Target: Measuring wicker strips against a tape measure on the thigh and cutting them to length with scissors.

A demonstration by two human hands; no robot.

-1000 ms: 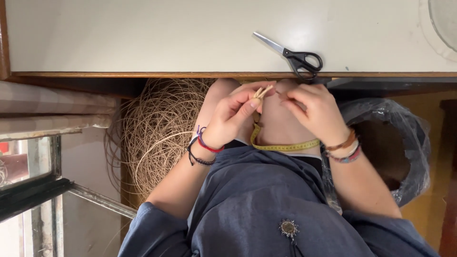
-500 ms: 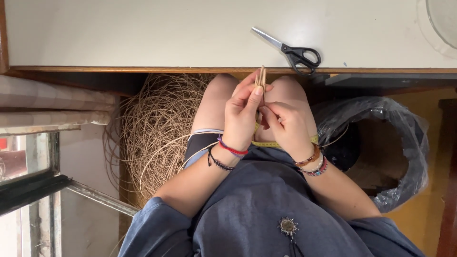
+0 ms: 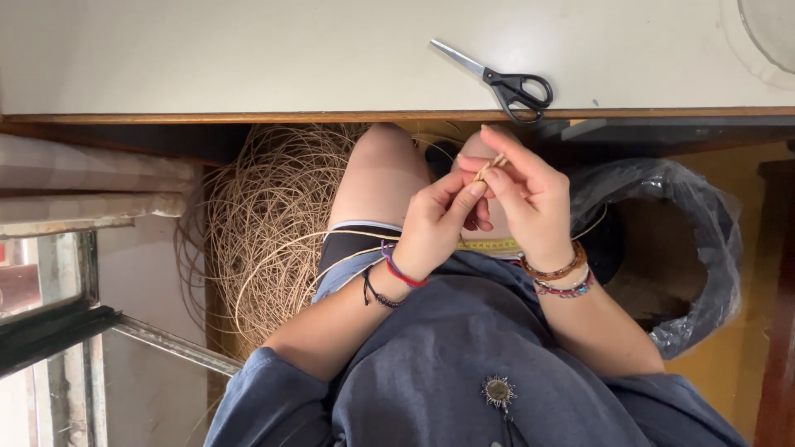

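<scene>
My left hand (image 3: pixel 435 222) and my right hand (image 3: pixel 523 194) meet over my lap, just below the table's front edge. Both pinch the ends of thin tan reed strands (image 3: pixel 490 166) between fingertips. A strand trails from my hands down toward the big loose coil of tan reed (image 3: pixel 269 223) on the floor to the left of my legs. A yellow measuring tape (image 3: pixel 489 245) lies across my thigh under my hands. Bracelets ring both wrists.
Black-handled scissors (image 3: pixel 505 80) lie on the pale table (image 3: pixel 207 58) near its front edge. A bin lined with a black plastic bag (image 3: pixel 687 240) stands to the right of my legs. A metal window frame (image 3: pixel 74 323) is at the left.
My hands drew together from a spread position, and shifted slightly right and lower. The reed ends stay pinched between my fingertips.
</scene>
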